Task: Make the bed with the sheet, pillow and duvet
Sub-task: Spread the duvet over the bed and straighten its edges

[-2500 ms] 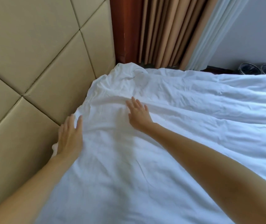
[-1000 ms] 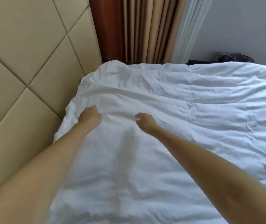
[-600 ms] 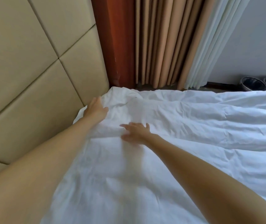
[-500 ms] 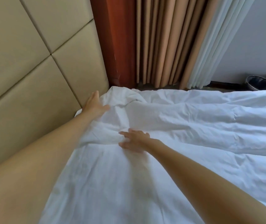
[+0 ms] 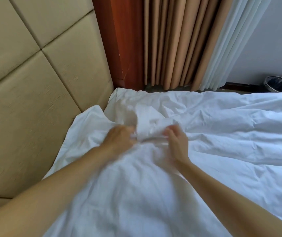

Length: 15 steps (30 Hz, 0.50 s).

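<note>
The left hand (image 5: pixel 119 138) and right hand (image 5: pixel 177 142), both blurred, clutch a bunched fold of white duvet (image 5: pixel 222 142) beside the padded headboard (image 5: pixel 25 117). Beyond stands a dark-lined bin (image 5: pixel 279 83), its contents hidden.

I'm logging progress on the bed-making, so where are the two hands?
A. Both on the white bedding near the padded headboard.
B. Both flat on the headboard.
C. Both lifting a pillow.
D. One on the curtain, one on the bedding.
A: the left hand and right hand both lie on the white bedding, flanking a bunched fold near the padded headboard.
</note>
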Motion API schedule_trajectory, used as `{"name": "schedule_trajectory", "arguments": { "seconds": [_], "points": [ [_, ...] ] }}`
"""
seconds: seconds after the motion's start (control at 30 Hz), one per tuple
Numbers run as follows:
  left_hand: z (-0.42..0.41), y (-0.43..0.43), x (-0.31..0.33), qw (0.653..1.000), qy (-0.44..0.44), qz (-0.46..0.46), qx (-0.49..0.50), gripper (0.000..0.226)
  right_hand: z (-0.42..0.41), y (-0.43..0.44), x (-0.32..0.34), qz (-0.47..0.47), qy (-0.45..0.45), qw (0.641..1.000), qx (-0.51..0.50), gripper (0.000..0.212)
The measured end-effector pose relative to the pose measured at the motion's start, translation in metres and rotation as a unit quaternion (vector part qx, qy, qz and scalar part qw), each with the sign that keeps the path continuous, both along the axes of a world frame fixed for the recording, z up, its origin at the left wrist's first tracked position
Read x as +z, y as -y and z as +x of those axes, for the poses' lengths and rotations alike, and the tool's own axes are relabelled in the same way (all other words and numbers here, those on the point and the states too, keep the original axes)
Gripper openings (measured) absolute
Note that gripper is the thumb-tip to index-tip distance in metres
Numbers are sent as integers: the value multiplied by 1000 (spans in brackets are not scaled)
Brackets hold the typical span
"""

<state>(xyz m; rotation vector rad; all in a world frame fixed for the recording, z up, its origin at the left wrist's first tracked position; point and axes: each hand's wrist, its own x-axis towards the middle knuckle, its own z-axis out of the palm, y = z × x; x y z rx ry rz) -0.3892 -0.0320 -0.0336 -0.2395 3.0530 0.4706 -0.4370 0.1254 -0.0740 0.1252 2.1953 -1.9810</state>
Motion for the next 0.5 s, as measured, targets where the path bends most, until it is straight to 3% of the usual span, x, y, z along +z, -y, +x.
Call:
{"name": "schedule_trajectory", "arguments": {
  "seconds": [0.07,0.13,0.2,0.27,0.33,0.4,0.43,0.5],
  "points": [
    [28,-20,1,981,-20,-26,-190,31,-5,-2,20,67,-109,986,-105,24],
    [43,-30,3,967,28,-18,-254,25,-17,5,33,162,-172,972,-18,48],
    [31,-29,15,972,123,107,-169,31,-28,18,30,333,-116,912,211,67],
    [10,-16,27,933,200,299,-13,34,-30,28,23,415,-10,841,347,71],
    [-14,6,34,880,127,441,124,29,-33,33,18,402,32,838,367,57],
    [-36,26,24,847,46,462,259,26,-32,33,15,385,34,846,367,45],
    [-42,32,13,830,46,466,304,27,-30,33,13,373,41,851,368,43],
    [-50,26,-2,773,130,522,336,46,-28,33,7,350,63,860,365,45]
  ]
}}
